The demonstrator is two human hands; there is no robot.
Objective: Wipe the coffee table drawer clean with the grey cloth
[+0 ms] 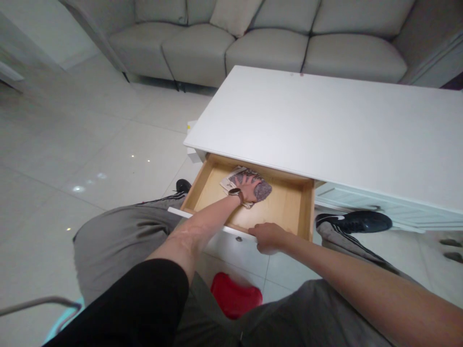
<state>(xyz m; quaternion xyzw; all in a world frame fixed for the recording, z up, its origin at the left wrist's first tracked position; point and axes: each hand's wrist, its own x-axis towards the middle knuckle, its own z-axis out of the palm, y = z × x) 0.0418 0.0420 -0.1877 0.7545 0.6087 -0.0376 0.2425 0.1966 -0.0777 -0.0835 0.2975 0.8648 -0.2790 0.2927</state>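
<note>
My left hand, with a watch on its wrist, lies with spread fingers on a crumpled grey and white cloth. The cloth rests on the bottom of a pulled-out wooden drawer and is partly covered by the hand. My right hand is closed over the top edge of the drawer's white front, right of a small dark knob. The rest of the drawer's floor shows bare wood.
The drawer belongs to a white coffee table. Behind it stands a grey sofa. A red plastic object sits on the tiled floor between my legs. A white box is by the table's left end.
</note>
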